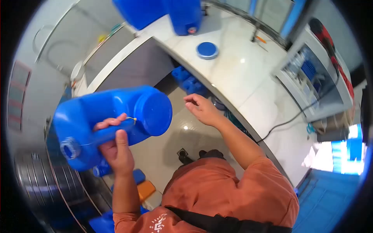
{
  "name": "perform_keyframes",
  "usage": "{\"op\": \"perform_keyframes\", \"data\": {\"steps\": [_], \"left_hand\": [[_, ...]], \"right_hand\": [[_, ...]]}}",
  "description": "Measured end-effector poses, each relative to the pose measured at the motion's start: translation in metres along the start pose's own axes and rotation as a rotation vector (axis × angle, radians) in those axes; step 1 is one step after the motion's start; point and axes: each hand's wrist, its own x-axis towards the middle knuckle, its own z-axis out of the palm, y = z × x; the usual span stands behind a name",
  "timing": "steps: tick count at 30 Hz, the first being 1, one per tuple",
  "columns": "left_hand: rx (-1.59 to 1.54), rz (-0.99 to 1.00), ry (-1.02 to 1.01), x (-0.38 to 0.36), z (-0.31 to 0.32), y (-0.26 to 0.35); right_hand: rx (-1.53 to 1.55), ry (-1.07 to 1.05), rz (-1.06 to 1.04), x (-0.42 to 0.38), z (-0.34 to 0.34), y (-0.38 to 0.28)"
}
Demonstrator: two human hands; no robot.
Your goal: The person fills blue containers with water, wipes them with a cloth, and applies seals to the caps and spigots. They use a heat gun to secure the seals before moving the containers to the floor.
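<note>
A large blue water jug (89, 105) hangs in the air at the left, tipped on its side. My left hand (115, 149) is wrapped round its handle. The jug's wide round cap (156, 113) faces right, and a small clear spout (70, 148) sticks out at its lower left. A thin yellowish tie shows by the handle near the cap. Apart from the jug, my right hand (204, 110) is held over the floor by the counter edge, fingers loosely curled and slightly apart, with nothing seen in it.
On the white counter (233, 73) lie a blue round lid (207, 51) and, behind it, another blue jug (182, 17). A glass-fronted cabinet (316, 75) stands at the right, with a black cable (285, 123) running from it. Blue containers (190, 80) sit below the counter.
</note>
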Motion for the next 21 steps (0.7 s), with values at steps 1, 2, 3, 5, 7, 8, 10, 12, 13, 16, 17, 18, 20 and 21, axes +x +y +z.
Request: {"op": "perform_keyframes", "data": {"steps": [1,2,3,5,7,8,10,12,13,16,17,18,20,21], "left_hand": [[-0.044,0.054,-0.047,0.021,0.015,0.006],[-0.130,0.065,-0.109,0.045,0.029,0.012],[-0.216,0.066,-0.166,0.068,0.035,0.019],[-0.384,-0.028,-0.243,0.117,0.044,0.036],[-0.550,-0.182,-0.360,0.168,0.057,0.052],[-0.528,-0.242,-0.530,0.197,0.064,0.055],[-0.385,-0.310,-0.844,0.261,0.081,0.052],[-0.282,-0.306,-1.021,0.295,0.117,0.062],[0.247,-0.021,-1.096,0.293,0.143,0.081],[0.578,0.882,-1.012,0.334,0.206,0.048],[0.395,1.220,-0.961,0.352,0.230,0.032],[0.360,1.238,-0.975,0.342,0.242,0.039],[0.174,0.892,-1.236,0.322,0.262,0.056],[0.154,0.913,-1.244,0.322,0.274,0.056]], "right_hand": [[-0.010,0.061,0.020,-0.006,-0.018,0.003],[0.036,0.137,0.094,-0.011,-0.036,0.006],[0.084,0.208,0.170,-0.020,-0.049,0.007],[0.051,0.303,0.245,-0.030,-0.077,0.013],[-0.019,0.496,0.205,-0.043,-0.092,0.019],[-0.024,0.555,0.290,-0.048,-0.102,0.004],[-0.090,0.696,0.203,-0.055,-0.118,-0.009],[-0.218,0.866,0.064,-0.062,-0.132,-0.023],[-0.233,0.907,0.074,-0.066,-0.137,-0.034],[-0.490,1.140,-0.046,-0.090,-0.150,-0.052],[-0.501,1.173,-0.024,-0.104,-0.150,-0.057],[-0.489,1.282,-0.037,-0.118,-0.153,-0.067],[-0.455,1.460,-0.020,-0.150,-0.158,-0.072],[-0.434,1.528,-0.003,-0.166,-0.164,-0.072]]}}
